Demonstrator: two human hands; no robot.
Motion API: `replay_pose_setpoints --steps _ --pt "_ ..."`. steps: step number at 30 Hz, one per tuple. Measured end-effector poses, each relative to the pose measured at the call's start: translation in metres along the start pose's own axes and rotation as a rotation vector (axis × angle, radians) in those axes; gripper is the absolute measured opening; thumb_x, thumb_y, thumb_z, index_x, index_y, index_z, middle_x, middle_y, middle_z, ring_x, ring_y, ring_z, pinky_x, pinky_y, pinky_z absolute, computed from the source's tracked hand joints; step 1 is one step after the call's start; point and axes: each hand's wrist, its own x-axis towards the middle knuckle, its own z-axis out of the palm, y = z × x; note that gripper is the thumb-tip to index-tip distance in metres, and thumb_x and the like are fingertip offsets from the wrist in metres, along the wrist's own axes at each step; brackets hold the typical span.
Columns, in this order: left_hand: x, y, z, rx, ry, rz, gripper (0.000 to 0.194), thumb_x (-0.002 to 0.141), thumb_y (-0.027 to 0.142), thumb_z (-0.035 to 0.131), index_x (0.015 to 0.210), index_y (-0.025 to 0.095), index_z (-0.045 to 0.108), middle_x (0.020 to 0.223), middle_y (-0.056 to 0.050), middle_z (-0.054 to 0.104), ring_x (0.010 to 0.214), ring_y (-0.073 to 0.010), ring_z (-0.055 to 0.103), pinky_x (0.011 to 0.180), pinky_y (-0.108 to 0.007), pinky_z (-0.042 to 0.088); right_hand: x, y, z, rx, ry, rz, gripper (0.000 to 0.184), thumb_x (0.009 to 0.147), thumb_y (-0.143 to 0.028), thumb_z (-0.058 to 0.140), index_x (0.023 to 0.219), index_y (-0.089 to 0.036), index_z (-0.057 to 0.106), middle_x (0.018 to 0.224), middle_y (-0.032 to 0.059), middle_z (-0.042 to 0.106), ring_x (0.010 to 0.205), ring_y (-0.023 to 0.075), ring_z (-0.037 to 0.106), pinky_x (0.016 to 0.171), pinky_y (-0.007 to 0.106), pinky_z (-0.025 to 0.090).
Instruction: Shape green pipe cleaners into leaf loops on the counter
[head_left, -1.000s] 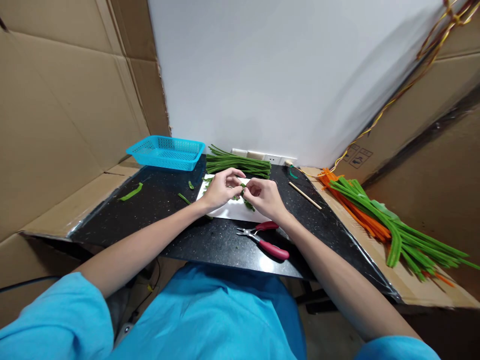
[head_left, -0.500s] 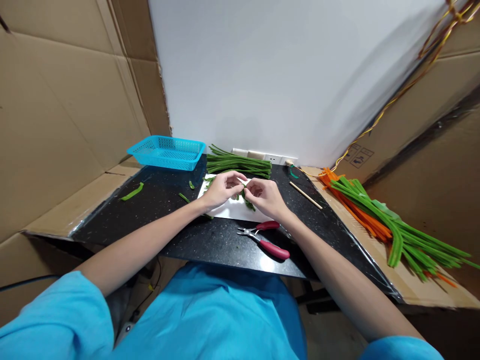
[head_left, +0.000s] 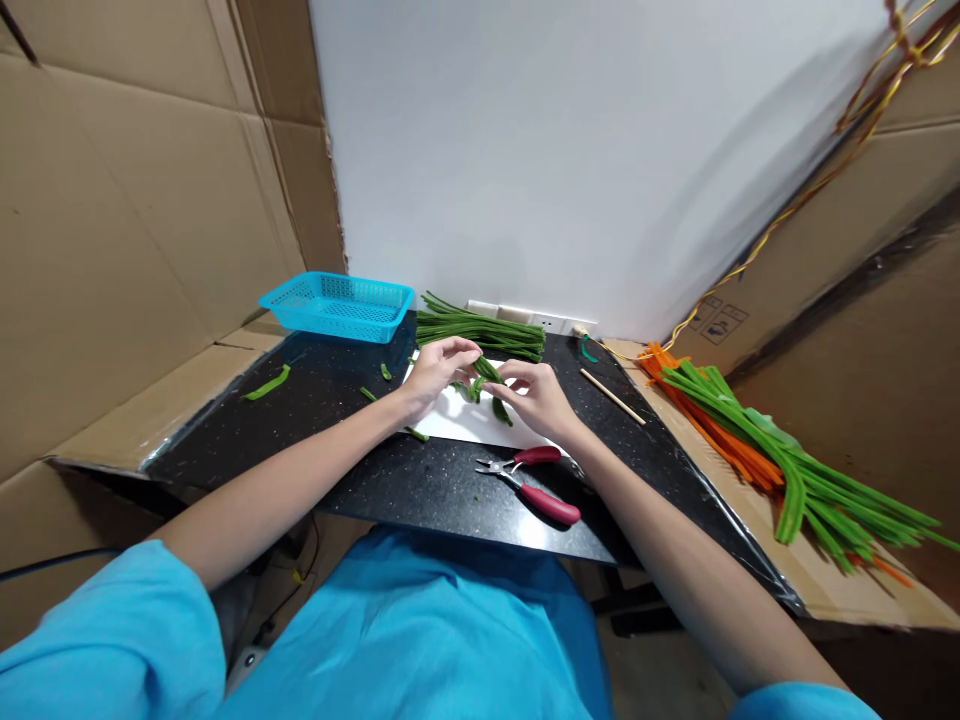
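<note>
- Well, what I have in my fingers is a fuzzy green piece (head_left: 489, 369), held up between my hands just above a white sheet (head_left: 461, 427) on the worktop (head_left: 420, 490).
- My left hand (head_left: 431, 380) has its fingertips on the far left end; my right hand (head_left: 536, 395) pinches toward the near right end with thumb and forefinger, so the two are close together, with the piece bridging them.
- It looks like chenille stem, so I judge it nearly weightless: a light pinch should carry it.
- I'd expect a thin wire core, bendable and keeping its curve, under soft pile that drags on skin rather than slipping.
- Hard squeezing could flatten the pile, and a sharp kink would be tricky to smooth out, so finger pads suit it better than nails.
- Best hold is just in from each end; any cut tips may be prickly.
- A second green piece (head_left: 502, 411) shows below my right thumb; I can't tell whether it joins the first.
- The dark green bundle (head_left: 480, 333) on the far side should be springier at full length, better grasped around the middle.
- The red-handled pliers (head_left: 550, 503), nearer me, look heavier and rigid, best taken by the grips.
</note>
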Motion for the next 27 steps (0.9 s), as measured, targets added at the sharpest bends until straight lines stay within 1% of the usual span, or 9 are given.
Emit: replay_pose_setpoints --steps 3,7,9,12,15,18,20,23,27 --pt "-0.002 0.001 0.0 -0.021 -0.037 -0.019 0.025 0.078 0.027 0.084 0.093 0.011 0.071 0.084 -0.004 0.07 0.067 -0.0133 0.066 0.06 -0.025 0.05 0.0 0.003 -0.002 0.1 -0.029 0.074 0.043 0.09 -0.056 0.074 0.075 -0.016 0.076 0.071 0.004 0.068 0.065 0.0164 0.058 0.058 0.028 0.047" --pt "-0.003 0.004 -0.002 -0.109 -0.071 -0.092 0.024 0.079 0.02 0.082 0.099 0.011 0.072 0.084 -0.006 0.073 0.07 -0.0127 0.067 0.066 -0.024 0.05 0.0 0.008 -0.005 0.252 -0.123 0.121 0.042 0.091 -0.055 0.074 0.079 -0.015 0.079 0.069 0.0037 0.067 0.059 0.0156 0.059 0.056 0.028 0.049" --pt "-0.002 0.006 -0.004 -0.178 -0.103 -0.148 0.024 0.079 0.014 0.08 0.101 0.011 0.072 0.084 -0.006 0.073 0.071 -0.0124 0.067 0.068 -0.023 0.05 0.0 0.009 -0.006 0.296 -0.144 0.128 0.041 0.093 -0.054 0.073 0.083 -0.015 0.081 0.069 0.005 0.069 0.059 0.0164 0.061 0.057 0.029 0.051" --pt "-0.001 0.008 -0.007 -0.284 -0.15 -0.206 0.021 0.078 0.007 0.078 0.098 0.011 0.074 0.081 -0.005 0.071 0.067 -0.0114 0.065 0.065 -0.023 0.049 0.0 0.006 -0.009 0.373 -0.14 0.156 0.043 0.093 -0.056 0.073 0.085 -0.014 0.083 0.074 0.0079 0.073 0.064 0.0177 0.064 0.058 0.029 0.053" --pt "0.0 0.008 -0.008 -0.347 -0.175 -0.234 0.02 0.078 0.003 0.076 0.097 0.01 0.076 0.074 -0.003 0.068 0.064 -0.0117 0.064 0.062 -0.023 0.048 0.0 0.004 -0.009 0.45 -0.146 0.184 0.045 0.092 -0.058 0.073 0.086 -0.014 0.083 0.08 0.0097 0.075 0.067 0.018 0.064 0.057 0.029 0.053" --pt "-0.001 0.007 -0.007 -0.367 -0.171 -0.243 0.021 0.078 0.002 0.077 0.097 0.01 0.077 0.072 -0.002 0.067 0.065 -0.0121 0.066 0.063 -0.023 0.048 -0.001 0.005 -0.01 0.505 -0.147 0.205 0.045 0.093 -0.058 0.073 0.085 -0.014 0.082 0.081 0.0099 0.074 0.068 0.0177 0.064 0.058 0.028 0.052" --pt "-0.002 0.008 -0.006 -0.356 -0.164 -0.241 0.021 0.078 0.004 0.08 0.098 0.01 0.077 0.074 -0.002 0.069 0.067 -0.012 0.066 0.065 -0.023 0.048 -0.002 0.007 -0.01 0.542 -0.141 0.213 0.045 0.092 -0.058 0.074 0.084 -0.015 0.081 0.08 0.0092 0.073 0.068 0.0173 0.063 0.058 0.028 0.051" --pt "-0.004 0.011 -0.003 -0.334 -0.157 -0.249 0.018 0.08 0.017 0.082 0.095 0.01 0.075 0.08 -0.005 0.071 0.07 -0.0133 0.067 0.066 -0.025 0.05 -0.002 0.01 -0.011 0.587 -0.132 0.221 0.043 0.092 -0.057 0.074 0.081 -0.015 0.079 0.079 0.0079 0.071 0.068 0.0172 0.062 0.058 0.029 0.049" --pt "-0.006 0.013 -0.001 -0.253 -0.2 -0.258 0.031 0.08 0.037 0.085 0.089 0.012 0.068 0.081 -0.005 0.07 0.068 -0.0151 0.065 0.062 -0.027 0.048 -0.002 0.013 -0.014 0.604 -0.172 0.238 0.043 0.093 -0.055 0.075 0.078 -0.015 0.076 0.075 0.0058 0.067 0.068 0.0166 0.062 0.059 0.028 0.049"
